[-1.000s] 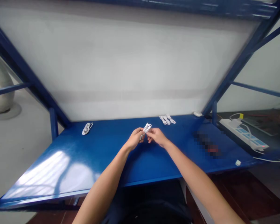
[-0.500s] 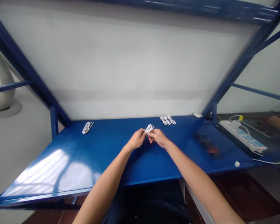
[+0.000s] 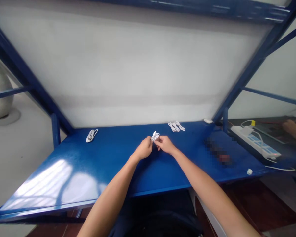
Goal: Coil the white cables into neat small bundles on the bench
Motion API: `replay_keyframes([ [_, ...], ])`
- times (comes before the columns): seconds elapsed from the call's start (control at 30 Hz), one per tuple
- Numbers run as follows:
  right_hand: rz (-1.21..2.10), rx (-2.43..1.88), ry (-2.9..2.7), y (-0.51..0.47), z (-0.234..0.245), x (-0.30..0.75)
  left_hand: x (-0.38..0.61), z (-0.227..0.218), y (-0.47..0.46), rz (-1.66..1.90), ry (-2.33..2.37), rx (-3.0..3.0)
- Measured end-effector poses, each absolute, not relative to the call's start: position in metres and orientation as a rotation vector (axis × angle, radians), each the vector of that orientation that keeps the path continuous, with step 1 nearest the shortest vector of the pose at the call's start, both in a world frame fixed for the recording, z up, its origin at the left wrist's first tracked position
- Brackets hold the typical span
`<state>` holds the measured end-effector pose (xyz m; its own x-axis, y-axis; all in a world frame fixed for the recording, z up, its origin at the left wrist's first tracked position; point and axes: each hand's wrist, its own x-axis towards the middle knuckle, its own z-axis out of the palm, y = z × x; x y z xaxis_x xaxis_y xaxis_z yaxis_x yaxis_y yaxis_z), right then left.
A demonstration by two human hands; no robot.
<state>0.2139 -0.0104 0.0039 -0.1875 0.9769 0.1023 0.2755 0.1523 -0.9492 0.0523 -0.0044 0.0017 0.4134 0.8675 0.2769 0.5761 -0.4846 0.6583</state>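
A coiled white cable (image 3: 155, 136) is held above the middle of the blue table (image 3: 118, 158). My left hand (image 3: 144, 147) pinches the coil from the left, with its fingers closed around the lower end. From the other side my right hand (image 3: 164, 144) has thumb and fingers closed on the coil's lower right edge. A white connector end sticks up at the top of the bundle. The fingertips partly hide the cable.
Several bundled white cables (image 3: 176, 126) lie together at the back, right of my hands. Another coiled cable (image 3: 91, 135) is at back left. At right are a white power strip (image 3: 256, 142), a small white block (image 3: 249, 171) and another person's hand (image 3: 293, 127).
The coil has shifted slightly left and turned a little in my fingers. Both hands keep their hold, and the view has moved slightly.
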Motion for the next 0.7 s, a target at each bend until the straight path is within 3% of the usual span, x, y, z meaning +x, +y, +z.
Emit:
replay_keyframes([
  [0.23, 0.372, -1.18, -1.897, -0.013, -0.003, 0.21, 0.057, -0.003, -0.008, 0.852, 1.36, 2.212],
  [0.7, -0.09, -1.283, -1.924, -0.018, -0.005, 0.205, 0.061, -0.01, -0.001, 1.101, 1.226, 1.681],
])
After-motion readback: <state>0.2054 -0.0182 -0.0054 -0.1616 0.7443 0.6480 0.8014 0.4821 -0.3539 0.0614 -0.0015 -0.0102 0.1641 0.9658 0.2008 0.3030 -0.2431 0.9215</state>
